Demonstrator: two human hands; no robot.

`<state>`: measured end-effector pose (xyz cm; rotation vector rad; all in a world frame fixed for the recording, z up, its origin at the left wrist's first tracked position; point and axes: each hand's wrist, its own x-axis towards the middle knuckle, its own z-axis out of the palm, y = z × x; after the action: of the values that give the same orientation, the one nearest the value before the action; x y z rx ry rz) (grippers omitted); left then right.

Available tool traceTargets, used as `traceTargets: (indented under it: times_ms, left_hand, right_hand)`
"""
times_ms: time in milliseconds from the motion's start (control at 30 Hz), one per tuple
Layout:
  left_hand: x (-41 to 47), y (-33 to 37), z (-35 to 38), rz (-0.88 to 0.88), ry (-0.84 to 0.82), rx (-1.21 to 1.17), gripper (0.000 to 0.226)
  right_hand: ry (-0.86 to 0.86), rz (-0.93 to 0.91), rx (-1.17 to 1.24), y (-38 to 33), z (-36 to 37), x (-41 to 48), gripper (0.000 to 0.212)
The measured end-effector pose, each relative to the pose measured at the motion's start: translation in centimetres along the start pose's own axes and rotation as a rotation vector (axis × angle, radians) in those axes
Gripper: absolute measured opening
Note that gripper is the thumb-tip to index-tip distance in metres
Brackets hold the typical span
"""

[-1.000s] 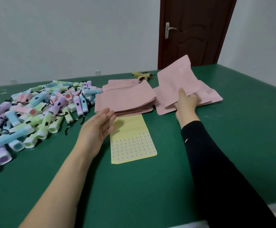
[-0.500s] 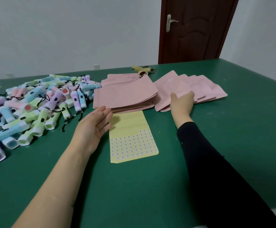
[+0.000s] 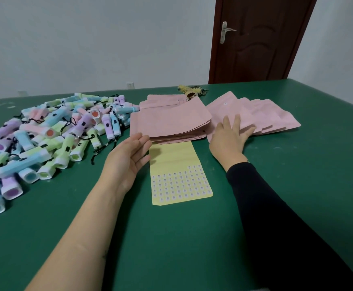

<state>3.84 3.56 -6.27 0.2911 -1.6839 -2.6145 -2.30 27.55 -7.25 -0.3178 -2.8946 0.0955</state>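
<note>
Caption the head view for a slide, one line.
Right hand flat on fanned pink pouches, left hand open beside the stacked pouches and yellow sticker sheet.

Single view, head cam, wide-angle; sits above the near edge of the green table [image 3: 297, 185], facing fwd & down across it to the grey wall [image 3: 87, 38] & brown door [image 3: 255, 38] at the back; forearms enter from the bottom edge, so left hand [image 3: 127, 162] & right hand [image 3: 228, 139] sit mid-frame, near the lens; pink pouches [image 3: 169, 120] just beyond them; torch pile [image 3: 45, 139] runs off the left edge; table's far edge bows w/ lens distortion.
</note>
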Motion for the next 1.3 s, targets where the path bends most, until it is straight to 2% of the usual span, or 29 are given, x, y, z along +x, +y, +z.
traceTargets:
  times_ms: [100,167,200,267,333,400,467,600,767,800,900,967,1000,1067,1167,1233,1300]
  left_hand:
    - [-0.3,0.2,0.2,0.016,-0.001,0.108,0.019]
    - [-0.5,0.4,0.3,0.059,0.023,0.281,0.022]
    - [-0.5,0.4,0.2,0.12,0.045,0.43,0.023]
    - [-0.5,0.4,0.1,0.306,0.057,0.825,0.024]
    - [-0.8,0.3,-0.4,0.4,0.054,1.124,0.022]
    - [-1.0,0.3,-1.3,0.392,0.041,1.25,0.023]
    - [-1.1,0.4,-2.4,0.381,0.026,1.313,0.024]
    - [-1.6,0.5,-4.0,0.374,-0.068,1.311,0.025]
    - [-1.8,0.5,-4.0,0.378,-0.163,1.357,0.025]
    - [-1.9,0.5,-3.9,0.378,-0.178,1.363,0.025]
    - [-1.7,0.6,-4.0,0.354,-0.215,1.358,0.025]
    - [-1.5,0.6,-4.2,0.348,-0.233,1.36,0.026]
    - [-1.4,0.6,-4.2,0.35,-0.241,1.358,0.028]
    - [-1.2,0.6,-4.3,0.356,-0.238,1.31,0.041]
    - [-1.2,1.1,-4.6,0.315,-0.146,1.02,0.078]
    - [-1.5,1.7,-4.6,0.316,-0.088,0.791,0.094]
    - [-1.8,2.3,-4.7,0.365,-0.037,0.626,0.094]
  right_hand:
    - [0.215,-0.035,0.157,-0.5,-0.8,-0.1,0.059]
    - [0.416,-0.127,0.269,-1.7,-1.5,-0.3,0.058]
    - [0.464,-0.19,0.292,-2.7,-1.8,-0.4,0.056]
    - [0.414,-0.324,0.228,-5.2,-2.0,-1.0,0.052]
    - [0.258,-0.408,0.072,-7.5,-1.8,-1.4,0.05]
    - [0.125,-0.415,-0.08,-8.7,-1.7,-1.3,0.045]
    - [0.064,-0.411,-0.194,-9.2,-1.6,-1.1,0.036]
    - [0.111,-0.429,-0.257,-8.9,-1.4,-0.7,0.023]
    - [0.154,-0.406,-0.176,-7.9,-1.2,-0.1,0.014]
    - [0.132,-0.411,-0.169,-8.0,-1.4,-0.2,0.014]
    - [-0.041,-0.421,-0.138,-8.3,-2.3,-0.9,0.034]
    - [-0.144,-0.385,-0.061,-8.4,-3.5,-1.4,0.034]
    - [-0.137,-0.369,-0.011,-8.4,-4.4,-1.6,0.032]
    - [0.013,-0.372,0.202,-8.4,-6.5,-2.0,0.031]
    - [0.185,-0.374,0.797,-8.6,-9.1,-3.5,0.027]
    - [0.153,-0.337,1.087,-8.7,-9.4,-4.4,0.038]
    - [0.023,-0.298,1.303,-9.1,-8.7,-5.1,0.045]
